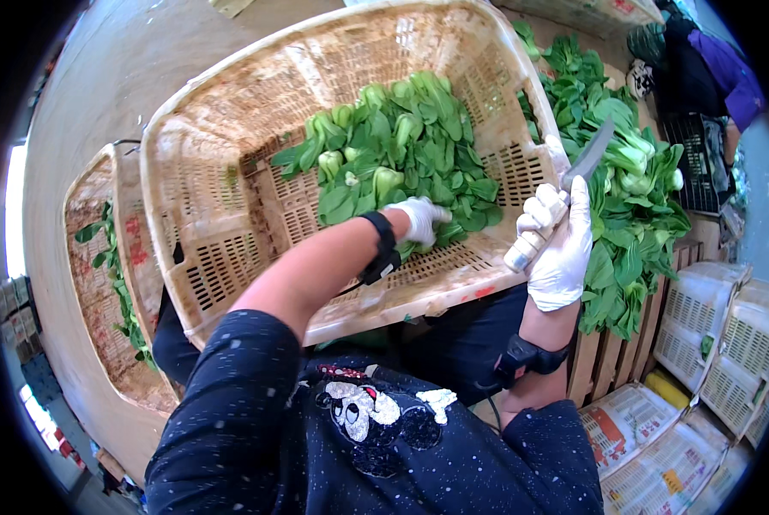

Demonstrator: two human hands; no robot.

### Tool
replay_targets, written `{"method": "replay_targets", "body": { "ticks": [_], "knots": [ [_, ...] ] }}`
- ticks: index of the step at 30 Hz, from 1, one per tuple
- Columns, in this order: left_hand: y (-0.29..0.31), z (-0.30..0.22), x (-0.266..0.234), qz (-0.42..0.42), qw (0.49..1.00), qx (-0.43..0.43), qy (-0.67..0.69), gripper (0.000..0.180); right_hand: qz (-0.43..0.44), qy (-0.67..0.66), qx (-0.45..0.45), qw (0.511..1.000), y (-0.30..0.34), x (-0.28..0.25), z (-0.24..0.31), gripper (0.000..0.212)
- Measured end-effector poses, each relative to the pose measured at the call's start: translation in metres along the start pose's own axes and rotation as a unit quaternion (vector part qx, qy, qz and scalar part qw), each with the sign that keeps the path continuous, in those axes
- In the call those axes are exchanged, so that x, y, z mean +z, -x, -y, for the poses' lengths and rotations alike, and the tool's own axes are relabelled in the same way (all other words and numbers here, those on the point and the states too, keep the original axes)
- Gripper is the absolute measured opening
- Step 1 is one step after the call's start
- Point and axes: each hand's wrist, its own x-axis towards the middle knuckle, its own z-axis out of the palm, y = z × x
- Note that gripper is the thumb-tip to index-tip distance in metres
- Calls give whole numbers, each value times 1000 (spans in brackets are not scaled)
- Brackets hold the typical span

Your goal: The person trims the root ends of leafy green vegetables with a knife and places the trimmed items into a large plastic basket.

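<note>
A large, dirt-stained cream plastic basket (230, 77) tilts in front of me, with bok choy (419, 137) heaped inside it. My left hand (420, 220), in a white glove, reaches over the near rim and touches the near leaves of the heap. One finger shows over the leaves, but the others are hidden, so its grip is unclear. At the basket's right rim, my gloved right hand (564, 249) is closed round the pale handle of a knife (590, 153). Its blade points up and away, over more bok choy (629, 215) piled on the right.
Another basket (88, 283) with some greens stands at the left. Beside the right-hand pile are wooden slats (603, 365), cream crates (706, 318) and printed sheets (646, 446). A person in a purple sleeve (727, 73) is at the far right, near a black crate (693, 159).
</note>
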Motion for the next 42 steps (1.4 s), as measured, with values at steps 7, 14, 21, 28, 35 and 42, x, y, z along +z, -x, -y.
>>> {"method": "replay_targets", "body": {
  "ticks": [7, 14, 21, 28, 35, 42],
  "knots": [
    [-18, 39, 54, -85, 915, 50, -392, 41, -9, 95, -29, 995, -1, -4, 2, 39],
    [83, 23, -19, -246, 955, 115, 121, 62, -32, 224, -57, 972, 0, 2, -3, 52],
    [280, -10, -39, -358, 794, 140, 471, 92, 196, 454, -136, 859, 30, 62, -70, 60],
    [409, -33, 13, -605, 686, 113, 388, 88, 403, 638, -427, 498, 71, 187, -149, 42],
    [501, -12, 58, -844, 499, -36, 192, 60, 539, 579, -481, 378, 127, 288, -247, 28],
    [553, 23, 86, -876, 390, 15, 282, 48, 606, 519, -492, 349, 161, 345, -315, 20]
  ]
}}
